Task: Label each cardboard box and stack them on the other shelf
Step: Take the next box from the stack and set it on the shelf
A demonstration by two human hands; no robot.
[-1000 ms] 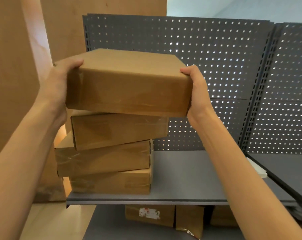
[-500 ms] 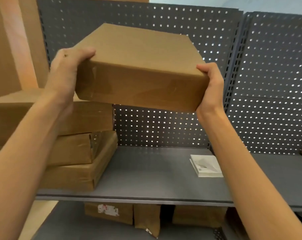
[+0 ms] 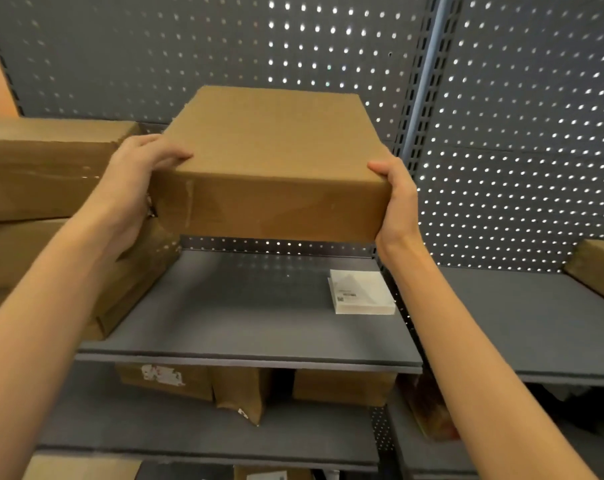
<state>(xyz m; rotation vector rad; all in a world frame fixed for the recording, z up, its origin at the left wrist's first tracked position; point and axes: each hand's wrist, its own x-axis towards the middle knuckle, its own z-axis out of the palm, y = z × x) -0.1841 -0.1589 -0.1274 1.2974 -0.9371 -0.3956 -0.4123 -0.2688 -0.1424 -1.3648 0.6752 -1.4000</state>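
Fingers (image 3: 169,154) of our left hand (image 3: 134,188) curl over the top left edge of the cardboard box (image 3: 273,168), and the palm presses flat on its left side. Our right hand (image 3: 396,202) grips the box at its near right corner, with the thumb lying on the top edge and the other fingers hidden behind the box. We hold the box up in the air between both hands, above the gray shelf (image 3: 245,320) and not touching it. We see no label on the sides of the box that face us.

At the left, a stack of brown boxes (image 3: 34,188) sits on the same shelf, and our left hand is just beside it. A small white pack of labels (image 3: 361,296) lies flat on the shelf near its right end, below our right wrist. Behind everything stands a gray back wall full of little holes (image 3: 224,46) with light coming through.

On the shelf to the right (image 3: 522,323), one more brown box (image 3: 602,268) peeks in at the edge. Under the gray shelf we see more brown boxes (image 3: 342,386), and one of them has a torn white sticker (image 3: 162,374).
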